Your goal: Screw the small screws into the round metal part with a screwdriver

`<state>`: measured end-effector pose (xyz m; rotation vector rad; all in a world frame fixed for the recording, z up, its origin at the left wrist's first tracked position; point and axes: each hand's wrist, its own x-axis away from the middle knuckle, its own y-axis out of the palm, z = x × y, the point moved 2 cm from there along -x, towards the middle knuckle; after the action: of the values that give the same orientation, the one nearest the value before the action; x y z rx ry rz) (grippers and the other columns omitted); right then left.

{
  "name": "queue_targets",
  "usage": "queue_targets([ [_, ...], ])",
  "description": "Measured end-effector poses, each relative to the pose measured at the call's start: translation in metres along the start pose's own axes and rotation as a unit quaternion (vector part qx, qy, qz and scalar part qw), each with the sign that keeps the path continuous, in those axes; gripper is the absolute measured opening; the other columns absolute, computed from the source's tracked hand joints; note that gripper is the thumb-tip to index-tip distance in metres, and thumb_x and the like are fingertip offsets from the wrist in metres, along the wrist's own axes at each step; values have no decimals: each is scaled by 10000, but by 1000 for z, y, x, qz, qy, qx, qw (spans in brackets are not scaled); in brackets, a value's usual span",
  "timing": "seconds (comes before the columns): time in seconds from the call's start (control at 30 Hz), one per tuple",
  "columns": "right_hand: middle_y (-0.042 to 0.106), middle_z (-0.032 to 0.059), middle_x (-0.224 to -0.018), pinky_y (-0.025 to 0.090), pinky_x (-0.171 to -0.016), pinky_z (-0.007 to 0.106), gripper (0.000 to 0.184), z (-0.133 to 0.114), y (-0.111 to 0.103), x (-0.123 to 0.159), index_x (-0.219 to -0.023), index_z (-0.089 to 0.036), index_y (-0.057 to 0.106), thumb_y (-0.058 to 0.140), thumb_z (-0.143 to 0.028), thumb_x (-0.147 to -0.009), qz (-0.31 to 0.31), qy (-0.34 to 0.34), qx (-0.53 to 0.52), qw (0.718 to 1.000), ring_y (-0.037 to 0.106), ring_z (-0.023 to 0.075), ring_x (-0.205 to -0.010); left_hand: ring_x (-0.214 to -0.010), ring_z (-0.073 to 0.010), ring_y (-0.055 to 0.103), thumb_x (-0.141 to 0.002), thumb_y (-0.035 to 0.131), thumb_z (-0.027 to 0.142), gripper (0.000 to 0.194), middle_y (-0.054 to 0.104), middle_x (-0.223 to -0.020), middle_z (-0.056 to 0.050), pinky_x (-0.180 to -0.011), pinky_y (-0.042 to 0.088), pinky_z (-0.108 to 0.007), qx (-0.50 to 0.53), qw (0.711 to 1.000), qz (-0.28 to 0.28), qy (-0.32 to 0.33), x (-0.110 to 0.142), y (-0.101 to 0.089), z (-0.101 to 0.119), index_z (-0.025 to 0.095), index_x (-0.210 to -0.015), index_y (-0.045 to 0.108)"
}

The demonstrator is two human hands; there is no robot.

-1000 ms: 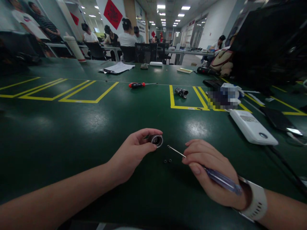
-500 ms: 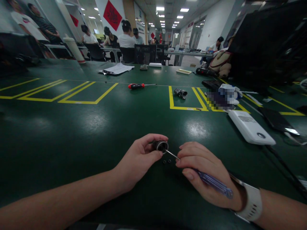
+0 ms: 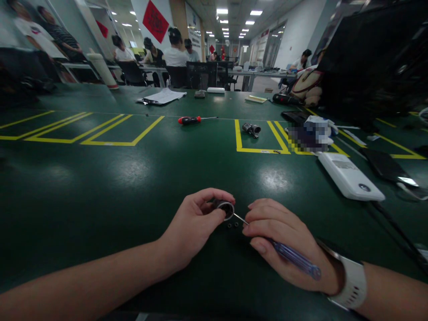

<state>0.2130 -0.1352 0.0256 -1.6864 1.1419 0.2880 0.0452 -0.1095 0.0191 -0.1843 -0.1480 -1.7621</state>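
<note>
My left hand (image 3: 197, 223) grips a short dark metal cylinder (image 3: 230, 206), its round, bright-rimmed opening turned toward my right hand. In my right hand (image 3: 284, 240) lies a screwdriver (image 3: 296, 260) with a translucent purple handle. Its thin shaft points left and reaches the rim of the cylinder's opening; the tip is hard to make out. Two tiny dark ring-shaped parts (image 3: 236, 224) rest on the green table just below the cylinder.
Farther off lie a red-and-black screwdriver (image 3: 190, 120) and a metal fitting (image 3: 251, 130) inside a yellow-taped box. A white power bank (image 3: 351, 176) with a dark cable sits at right. Papers (image 3: 162, 96) lie at the back; people sit beyond.
The cylinder has tilted slightly in my left hand, showing more of its opening. My right hand and the screwdriver have shifted a little to the left.
</note>
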Motion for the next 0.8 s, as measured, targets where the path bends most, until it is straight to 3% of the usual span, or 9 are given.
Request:
queue_targets([
  [0.67, 647, 68, -795, 485, -838, 390, 131, -5, -1, 2, -915, -137, 604, 504, -139, -831, -4, 1, -48, 999, 597, 175, -803, -837, -184, 646, -679, 602, 129, 133, 694, -888, -27, -782, 498, -318, 15, 1000, 2, 9, -2, 0, 1, 177, -786, 667],
  [0.73, 644, 63, -780, 478, -838, 390, 136, -5, -3, 4, -891, -140, 616, 491, -145, -838, 21, 33, -90, 995, 599, 173, -786, -858, -194, 648, -685, 605, 140, 128, 693, -881, -29, -806, 499, -337, 26, 1000, 7, 10, -3, -1, 0, 172, -795, 663],
  [0.8, 644, 53, -772, 473, -833, 374, 165, 1, -4, 5, -847, -158, 632, 468, -174, -863, 58, 115, -156, 979, 605, 174, -803, -884, -199, 647, -695, 608, 141, 137, 692, -880, -32, -836, 495, -352, 38, 999, 12, 12, -6, -3, -1, 167, -821, 656],
])
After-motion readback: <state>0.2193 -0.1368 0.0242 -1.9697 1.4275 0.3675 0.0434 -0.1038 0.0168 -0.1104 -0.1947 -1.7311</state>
